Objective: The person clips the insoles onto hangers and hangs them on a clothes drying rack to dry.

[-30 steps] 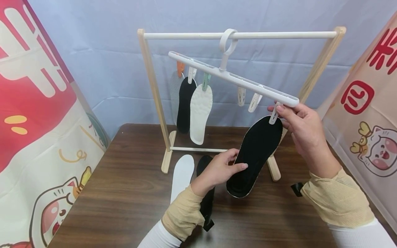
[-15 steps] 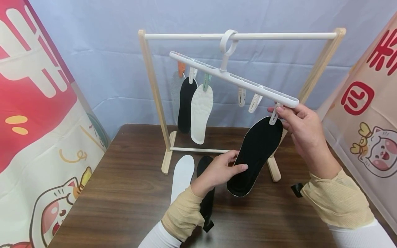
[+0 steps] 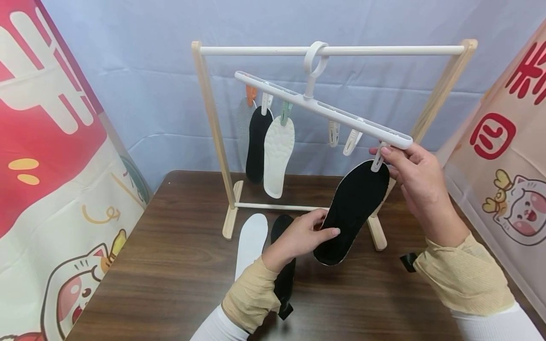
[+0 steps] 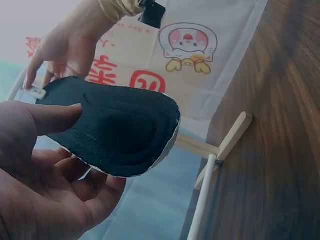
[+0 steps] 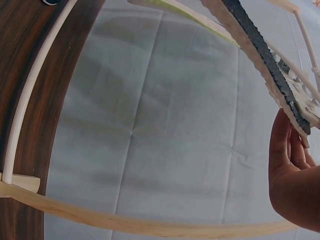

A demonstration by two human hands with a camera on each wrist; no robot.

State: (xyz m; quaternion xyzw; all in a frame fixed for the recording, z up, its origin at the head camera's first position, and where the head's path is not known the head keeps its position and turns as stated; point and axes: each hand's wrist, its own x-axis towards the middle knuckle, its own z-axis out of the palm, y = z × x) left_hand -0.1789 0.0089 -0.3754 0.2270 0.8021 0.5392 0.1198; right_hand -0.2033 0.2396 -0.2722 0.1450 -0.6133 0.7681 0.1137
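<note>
A black insole [image 3: 356,208] hangs slanted below the lowered right end of the white hanger [image 3: 341,115]. My left hand [image 3: 298,234] holds its lower half, thumb across the front and fingers behind. At the insole's top edge is a white clothes peg [image 3: 378,158], which my right hand [image 3: 420,177] pinches between thumb and fingers. The left wrist view shows the insole's black face [image 4: 120,125] with a pale rim. From the right wrist, the insole [image 5: 265,60] appears edge-on, with a thick pale layer under the black one.
Another black insole [image 3: 258,147] and a white insole [image 3: 279,156] hang from pegs at the hanger's left, beside a grey one with an orange peg [image 3: 250,95]. The wooden rack [image 3: 217,137] stands behind. A white insole [image 3: 251,241] and a black one [image 3: 285,279] lie on the table.
The lower end of the held insole has risen slightly and tipped away. Both hands keep their grip in nearly the same place.
</note>
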